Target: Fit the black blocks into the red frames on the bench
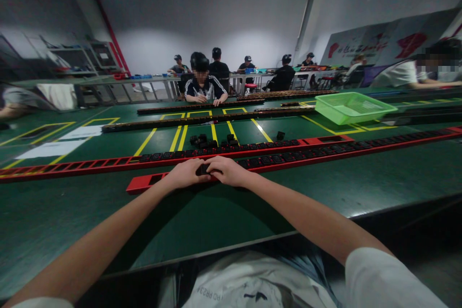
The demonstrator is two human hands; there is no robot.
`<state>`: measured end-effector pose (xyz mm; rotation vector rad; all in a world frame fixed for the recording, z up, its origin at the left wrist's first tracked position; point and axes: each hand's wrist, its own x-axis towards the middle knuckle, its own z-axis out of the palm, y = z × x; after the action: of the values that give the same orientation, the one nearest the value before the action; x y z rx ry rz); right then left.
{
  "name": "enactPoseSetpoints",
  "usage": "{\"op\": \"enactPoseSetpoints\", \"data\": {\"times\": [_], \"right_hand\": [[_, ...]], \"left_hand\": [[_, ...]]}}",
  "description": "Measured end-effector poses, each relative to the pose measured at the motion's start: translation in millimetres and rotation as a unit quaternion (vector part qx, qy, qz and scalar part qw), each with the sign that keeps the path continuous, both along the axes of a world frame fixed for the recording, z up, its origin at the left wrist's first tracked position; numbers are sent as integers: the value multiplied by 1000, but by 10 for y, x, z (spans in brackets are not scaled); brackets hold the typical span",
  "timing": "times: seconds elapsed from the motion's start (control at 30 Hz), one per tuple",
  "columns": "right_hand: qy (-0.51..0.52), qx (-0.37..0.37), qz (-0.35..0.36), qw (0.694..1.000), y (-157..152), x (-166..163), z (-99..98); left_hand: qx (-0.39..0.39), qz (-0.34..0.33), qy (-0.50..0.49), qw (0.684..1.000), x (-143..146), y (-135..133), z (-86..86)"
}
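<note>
Two long red rails lie across the green table. The nearer red rail (144, 183) holds a row of black socket modules (277, 158) from its middle to the right; its left end shows empty slots. My left hand (186, 173) and my right hand (229, 171) meet over this rail, fingers curled, both pressing on one black module (202, 169) between them. The farther red rail (72, 167) runs behind, also lined with black modules. A small heap of loose black modules (204, 141) sits just beyond it.
A green plastic basket (348, 107) stands at the right. Long dark rails (202, 120) lie farther back among yellow floor-style markings. White sheets (54, 148) lie at the left. A person sits opposite with hands on a rail; other people work at tables behind and at both sides.
</note>
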<state>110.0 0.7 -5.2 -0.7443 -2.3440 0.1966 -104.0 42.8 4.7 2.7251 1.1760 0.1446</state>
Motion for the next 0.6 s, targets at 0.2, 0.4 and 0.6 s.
{"op": "enactPoseSetpoints", "data": {"times": [0.2,0.4,0.6], "right_hand": [[-29,-15,-12,999,-12,3,34],[-40,-19,-6,999,-22,16,80],[-48,-21,7,999,-32,22,119]], "left_hand": [[-3,14,-2,1000,10,-17,20],[-1,10,2,1000,6,-21,18],[-6,6,-2,1000,-3,-18,14]]}}
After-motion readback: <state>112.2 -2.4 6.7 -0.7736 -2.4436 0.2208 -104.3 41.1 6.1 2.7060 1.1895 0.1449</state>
